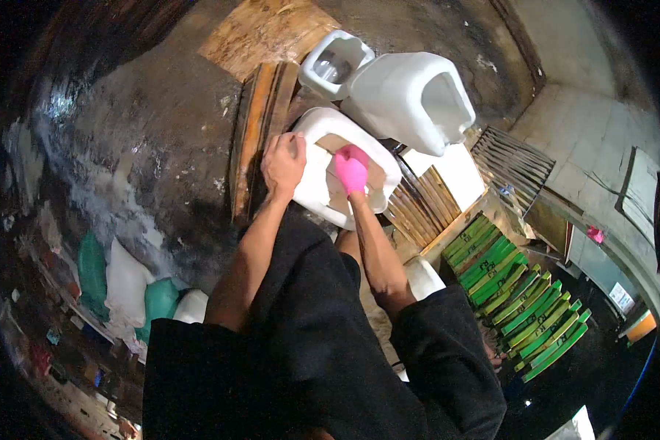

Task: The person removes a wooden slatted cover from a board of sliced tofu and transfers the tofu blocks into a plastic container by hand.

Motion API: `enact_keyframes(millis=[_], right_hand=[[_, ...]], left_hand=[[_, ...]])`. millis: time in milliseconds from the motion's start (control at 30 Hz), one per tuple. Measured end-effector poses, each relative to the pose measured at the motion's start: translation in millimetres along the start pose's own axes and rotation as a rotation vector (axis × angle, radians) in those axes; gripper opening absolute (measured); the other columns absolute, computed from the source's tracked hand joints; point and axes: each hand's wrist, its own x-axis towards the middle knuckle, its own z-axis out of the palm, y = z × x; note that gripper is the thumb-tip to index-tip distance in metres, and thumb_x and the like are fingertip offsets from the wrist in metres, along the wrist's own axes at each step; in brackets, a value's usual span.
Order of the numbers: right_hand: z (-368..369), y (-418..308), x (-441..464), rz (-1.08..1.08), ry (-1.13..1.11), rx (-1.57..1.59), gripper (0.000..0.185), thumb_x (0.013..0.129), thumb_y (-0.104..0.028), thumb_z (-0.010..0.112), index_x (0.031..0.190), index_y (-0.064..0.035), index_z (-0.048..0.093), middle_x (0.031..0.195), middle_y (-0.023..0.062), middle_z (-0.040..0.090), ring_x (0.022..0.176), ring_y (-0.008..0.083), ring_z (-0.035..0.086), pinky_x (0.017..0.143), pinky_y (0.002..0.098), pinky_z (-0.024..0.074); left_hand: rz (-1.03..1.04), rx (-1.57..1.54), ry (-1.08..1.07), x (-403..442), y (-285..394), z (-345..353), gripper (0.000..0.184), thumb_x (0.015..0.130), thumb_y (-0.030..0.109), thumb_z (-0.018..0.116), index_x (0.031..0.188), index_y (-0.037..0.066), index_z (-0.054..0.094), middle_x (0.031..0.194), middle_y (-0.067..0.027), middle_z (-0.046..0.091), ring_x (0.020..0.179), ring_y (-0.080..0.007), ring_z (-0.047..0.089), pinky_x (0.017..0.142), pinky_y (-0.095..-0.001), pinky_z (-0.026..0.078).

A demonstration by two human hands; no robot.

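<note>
A person in dark clothing bends over a white hollow piece, which sits just past the knees with its wide opening facing up. The left hand lies on the piece's rim at about nine o'clock, its fingers partly bent and laid against the outer edge, not wrapped around it. The right hand, in a pink covering that looks like a glove, reaches into the opening near its middle; the fingers seem curled in, but whether they hold anything cannot be told. Taking the piece as the clock's centre, a smaller white piece stands at twelve o'clock and a larger white piece at one, the two overlapping in view. A plywood sheet lies at eleven o'clock, and wooden beams run just beside the left hand, between nine and ten. Farther out, green slats with dark lettering line up at four o'clock, a metal grate shows at three, and sacks sit at eight.
</note>
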Motion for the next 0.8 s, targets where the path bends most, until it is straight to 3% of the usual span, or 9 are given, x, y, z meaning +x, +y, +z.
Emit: enact_keyframes(millis=[233,333,400,433,467,600,700,733,800], right_hand=[[-19.6,-17.2,-19.1,-0.046,-0.131,0.011,0.035,0.084,-0.026,0.055,0.106,0.0003,0.064,0.105,0.0220,0.064,0.100,0.0360,0.061,0.090,0.0414,0.0470],[-95.2,-34.4,-49.0,-0.135,-0.560,0.249,0.044,0.095,-0.034,0.048,0.123,-0.0013,0.057,0.123,0.0196,0.058,0.119,0.0294,0.052,0.102,0.0367,0.0384],[-174.3,-20.5,-58.5,-0.229,-0.866,0.663,0.044,0.100,-0.030,0.038,0.126,0.0022,0.053,0.127,0.0103,0.058,0.120,0.0216,0.053,0.106,0.0312,0.0345],[-217.0,-14.1,-62.6,-0.110,-0.877,0.710,0.046,0.101,-0.027,0.033,0.127,0.0069,0.050,0.128,0.0137,0.057,0.120,0.0248,0.052,0.106,0.0331,0.0350],[-221.8,38.3,-67.9,0.104,-0.967,1.343,0.051,0.101,-0.029,0.032,0.128,0.0113,0.047,0.126,0.0228,0.056,0.121,0.0308,0.052,0.106,0.0378,0.0369],[-248.1,247.5,-56.9,0.556,-0.018,1.496,0.052,0.097,-0.036,0.041,0.110,0.0120,0.057,0.106,0.0264,0.064,0.097,0.0331,0.064,0.092,0.0392,0.0490],[-210.3,358.2,-38.5,0.863,0.824,0.335,0.043,0.098,-0.030,0.040,0.115,0.0056,0.058,0.114,0.0155,0.064,0.105,0.0286,0.060,0.089,0.0375,0.0460],[-183.3,415.7,-24.5,0.861,0.990,0.428,0.045,0.099,-0.027,0.037,0.122,0.0086,0.052,0.124,0.0197,0.057,0.118,0.0303,0.052,0.099,0.0384,0.0407],[-161.9,428.3,7.5,0.625,1.028,0.274,0.046,0.099,-0.022,0.035,0.131,0.0095,0.042,0.136,0.0244,0.045,0.128,0.0335,0.042,0.108,0.0394,0.0329]], left_hand=[[0.077,-0.008,-0.028,-3.7,8.6,-3.5,0.030,0.092,0.028,0.053,0.094,0.002,0.067,0.092,-0.0180,0.066,0.085,-0.0335,0.064,0.075,-0.0400,0.050],[-0.041,0.054,-0.041,-7.2,21.4,-2.5,0.032,0.093,0.028,0.052,0.096,0.000,0.067,0.092,-0.0199,0.066,0.082,-0.0347,0.064,0.074,-0.0410,0.050],[-0.041,0.033,-0.070,-10.3,20.6,-1.2,0.034,0.094,0.028,0.051,0.098,-0.002,0.066,0.095,-0.0201,0.065,0.087,-0.0352,0.062,0.080,-0.0415,0.048],[0.082,0.084,0.002,-11.1,11.7,-0.9,0.033,0.095,0.027,0.051,0.099,-0.002,0.065,0.100,-0.0205,0.064,0.094,-0.0350,0.060,0.084,-0.0419,0.045],[0.212,0.132,0.074,-14.9,7.3,2.8,0.032,0.095,0.026,0.051,0.101,-0.003,0.065,0.104,-0.0209,0.063,0.100,-0.0349,0.058,0.089,-0.0423,0.043],[0.366,0.071,0.335,-89.7,122.5,20.3,0.031,0.093,0.018,0.053,0.116,-0.003,0.056,0.121,-0.0217,0.054,0.117,-0.0361,0.048,0.101,-0.0467,0.033],[0.370,-0.228,-0.150,-173.2,141.6,102.3,0.026,0.088,0.008,0.053,0.111,-0.003,0.057,0.117,-0.0206,0.055,0.113,-0.0367,0.051,0.101,-0.0454,0.036],[0.545,-0.281,-0.444,-172.2,173.5,139.5,0.023,0.087,0.006,0.056,0.108,-0.001,0.061,0.114,-0.0185,0.060,0.110,-0.0341,0.056,0.097,-0.0425,0.041],[0.271,-0.264,-0.701,-187.9,168.1,231.8,0.021,0.090,0.012,0.058,0.107,0.001,0.064,0.113,-0.0136,0.064,0.111,-0.0263,0.058,0.095,-0.0343,0.043]])
